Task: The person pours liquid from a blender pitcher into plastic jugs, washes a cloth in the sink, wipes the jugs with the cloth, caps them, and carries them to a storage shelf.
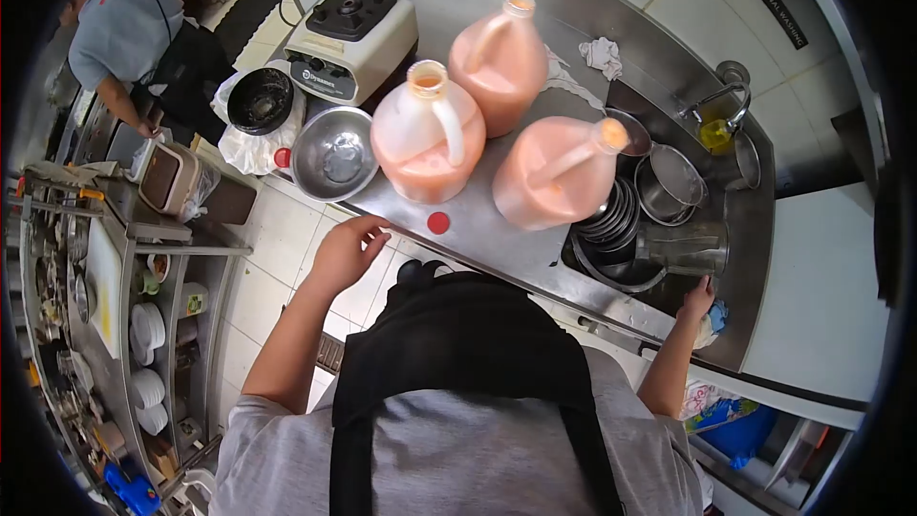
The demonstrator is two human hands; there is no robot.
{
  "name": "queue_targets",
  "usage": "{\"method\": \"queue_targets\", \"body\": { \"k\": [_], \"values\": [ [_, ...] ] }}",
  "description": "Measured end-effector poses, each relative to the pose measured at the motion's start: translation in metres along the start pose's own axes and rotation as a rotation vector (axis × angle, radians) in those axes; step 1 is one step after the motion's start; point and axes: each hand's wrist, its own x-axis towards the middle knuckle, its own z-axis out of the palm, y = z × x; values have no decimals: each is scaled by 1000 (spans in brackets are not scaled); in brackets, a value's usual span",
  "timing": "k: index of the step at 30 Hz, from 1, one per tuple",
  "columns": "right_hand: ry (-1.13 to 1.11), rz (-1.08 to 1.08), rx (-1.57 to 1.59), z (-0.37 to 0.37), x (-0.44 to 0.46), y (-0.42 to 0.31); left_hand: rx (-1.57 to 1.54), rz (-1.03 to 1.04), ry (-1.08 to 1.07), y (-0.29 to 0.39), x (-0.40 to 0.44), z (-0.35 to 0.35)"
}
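Note:
My left hand [353,248] is at the counter's front edge with its fingers apart and nothing in it. Beyond it stand three open plastic jugs of pink-orange liquid: one at the left [427,139], one behind [499,62] and one at the right [556,177]. A red cap [437,223] lies near the front edge. My right hand [699,298] is over the sink's front side, at the lower end of a clear pitcher [683,248]. Its fingers look bent, but their hold on the pitcher is unclear. A cloth [712,323] lies beside that hand.
A blender base [351,43], a metal bowl [333,155] and a black bowl [260,101] stand left of the jugs. Stacked metal pans [611,215] fill part of the sink below the faucet [737,100]. Another person [134,29] works at the upper left.

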Motion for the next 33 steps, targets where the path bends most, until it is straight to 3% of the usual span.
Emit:
{"method": "queue_targets", "body": {
  "k": [1,2,4,6,8,9,10,11,12,14,16,18,22,24,25,27,29,33],
  "values": [
    [133,-194,-100,1,-12,-3,-16,-3,24,-10,3,-7],
    [147,-194,-105,2,-23,-5,-22,6,13,-20,5,-11],
    [85,-500,-118,17,-90,-38,-8,54,-24,-37,10,-15],
    [-55,-657,43,47,-171,-73,-52,168,-116,-42,16,-7],
    [-323,-506,134,74,-248,-96,-68,380,-147,-42,26,5],
    [-420,-642,83,85,-285,-109,-75,444,-195,-42,33,15],
    [-581,-514,89,91,-319,-118,-72,563,-255,-47,44,30],
    [-599,-732,32,102,-346,-122,-28,698,-228,-44,54,41],
    [-733,-753,-13,104,-370,-134,14,834,-194,-39,62,50],
    [-983,-611,-79,112,-397,-130,151,880,-195,-34,75,69],
    [-1115,-693,-239,111,-409,-142,287,914,-180,-37,80,84],
    [-1140,-652,-269,106,-415,-146,406,765,-380,-40,83,94],
    [-1102,-659,-262,95,-403,-140,337,802,-391,-35,84,88],
    [-1022,-512,-191,88,-392,-138,15,849,-512,-6,78,62],
    [-998,-489,-152,85,-386,-138,20,852,-510,11,75,54],
    [-984,-479,-108,82,-368,-130,-284,897,-148,56,69,43],
    [-969,-490,-89,78,-356,-132,-310,926,32,109,79,25],
    [-968,-546,-69,68,-339,-138,-610,754,44,194,109,17]
  ]
}}
